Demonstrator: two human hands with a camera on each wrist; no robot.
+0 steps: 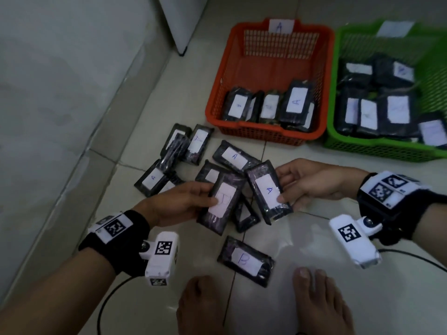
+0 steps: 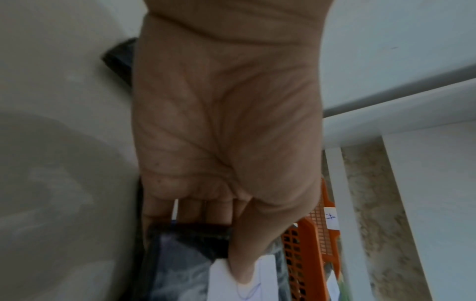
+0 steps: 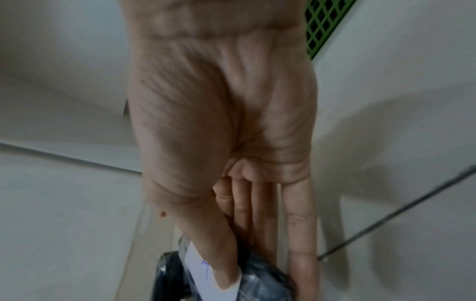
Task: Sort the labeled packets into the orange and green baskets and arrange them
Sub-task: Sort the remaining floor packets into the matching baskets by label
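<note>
L hand [image 1: 179,204] pinching B pkt [image 1: 221,204] — R hand [image 1: 312,182] pinching A pkt [image 1: 268,192].

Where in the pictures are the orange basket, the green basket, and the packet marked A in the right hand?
orange basket [image 1: 266,135]: head view, near wall.
green basket [image 1: 377,147]: head view, near wall.
packet marked A [image 1: 267,189]: head view, white label, pinched by the right hand [image 1: 314,181].
</note>
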